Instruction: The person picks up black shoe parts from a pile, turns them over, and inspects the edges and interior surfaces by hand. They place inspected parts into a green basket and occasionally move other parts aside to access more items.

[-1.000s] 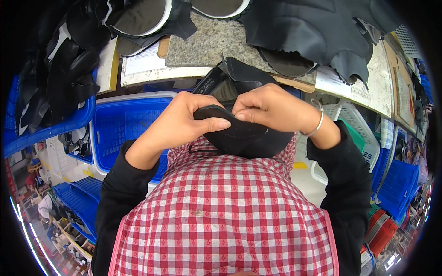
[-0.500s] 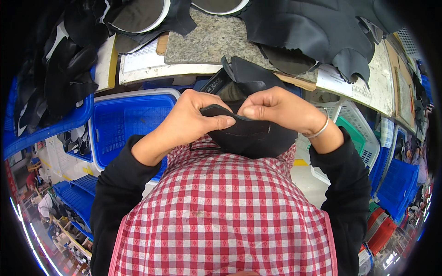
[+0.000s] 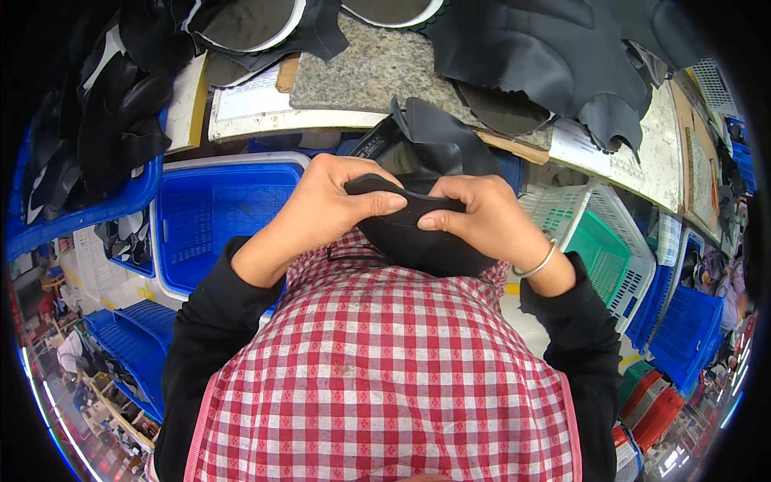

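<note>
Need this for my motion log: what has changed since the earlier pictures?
The right hand shifted nearer the checked apron, its thumb moving from the rim of the black piece onto its near face. The left hand still pinches the rim.

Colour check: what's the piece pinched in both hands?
The pinched piece is black; it shows in the head view.

Workpiece (image 3: 422, 241) between table (image 3: 309, 120) and apron (image 3: 385, 361), bin (image 3: 225, 205) to its left, basket (image 3: 550, 207) to its right
</note>
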